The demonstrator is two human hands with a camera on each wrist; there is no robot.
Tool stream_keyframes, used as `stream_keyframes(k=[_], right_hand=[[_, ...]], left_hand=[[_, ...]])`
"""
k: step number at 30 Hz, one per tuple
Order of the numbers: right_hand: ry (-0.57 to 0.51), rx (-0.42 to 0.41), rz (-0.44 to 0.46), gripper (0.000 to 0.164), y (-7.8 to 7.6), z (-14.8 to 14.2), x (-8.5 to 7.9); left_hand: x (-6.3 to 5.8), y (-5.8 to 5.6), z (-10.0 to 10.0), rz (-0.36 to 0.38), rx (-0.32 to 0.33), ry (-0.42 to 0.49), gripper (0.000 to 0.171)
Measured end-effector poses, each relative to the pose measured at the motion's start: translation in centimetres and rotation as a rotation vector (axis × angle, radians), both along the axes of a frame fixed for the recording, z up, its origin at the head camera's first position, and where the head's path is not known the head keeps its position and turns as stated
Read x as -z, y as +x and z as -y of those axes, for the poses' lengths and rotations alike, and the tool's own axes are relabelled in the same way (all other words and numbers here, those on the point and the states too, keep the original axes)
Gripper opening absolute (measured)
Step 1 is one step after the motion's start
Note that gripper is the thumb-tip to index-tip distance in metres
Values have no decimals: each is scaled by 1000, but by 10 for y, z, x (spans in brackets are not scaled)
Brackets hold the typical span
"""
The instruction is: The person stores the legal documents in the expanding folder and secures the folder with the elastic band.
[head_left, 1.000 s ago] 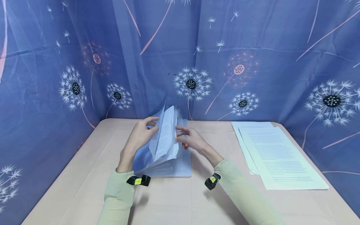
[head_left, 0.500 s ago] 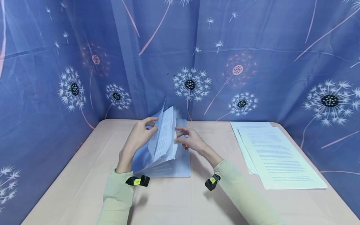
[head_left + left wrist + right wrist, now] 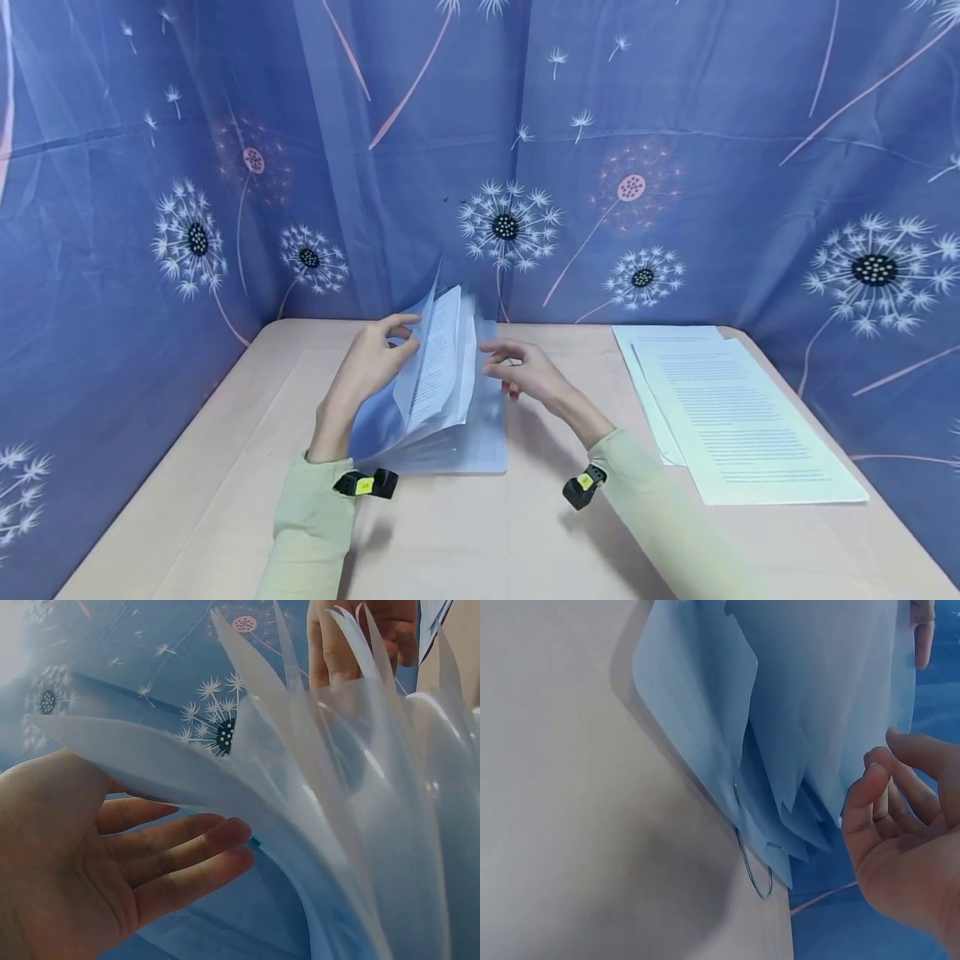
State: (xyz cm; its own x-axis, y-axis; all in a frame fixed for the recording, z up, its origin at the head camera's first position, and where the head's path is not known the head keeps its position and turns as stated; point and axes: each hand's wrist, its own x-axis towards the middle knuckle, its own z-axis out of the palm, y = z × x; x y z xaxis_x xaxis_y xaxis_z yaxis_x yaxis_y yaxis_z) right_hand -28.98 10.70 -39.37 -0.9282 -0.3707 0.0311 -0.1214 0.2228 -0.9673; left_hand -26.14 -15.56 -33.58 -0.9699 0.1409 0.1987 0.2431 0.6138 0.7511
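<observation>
A translucent blue display folder [image 3: 480, 454] lies on the table with its clear plastic pockets [image 3: 375, 787] fanned upward. A printed sheet [image 3: 435, 354] shows inside one raised pocket. My left hand [image 3: 375, 354] is at the left of the raised leaves, its extended fingers against the leaf that leans over them in the left wrist view; its thumb is hidden there. Just right of the pockets' free edges is my right hand [image 3: 528, 371], fingers loosely bent, nothing between them. A thin wire loop [image 3: 757, 870] sticks out at the folder's edge in the right wrist view.
Two overlapping piles of printed paper [image 3: 750, 425] lie at the right of the pale table [image 3: 570, 550]. Blue dandelion-patterned cloth [image 3: 420, 192] hangs behind the table and along its sides. Each wrist wears a black strapped camera [image 3: 365, 483].
My right hand has drawn back a little to the right, away from the pocket edges, which spread slightly toward it. My left hand keeps its place at the leaves.
</observation>
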Motion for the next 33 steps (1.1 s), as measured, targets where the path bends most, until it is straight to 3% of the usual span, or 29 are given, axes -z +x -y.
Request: stream_keyframes(k=[33], right_hand=[[68,92,-15,43,1,-81,5]], left_hand=[[0,1,-1,5,2,4,47]])
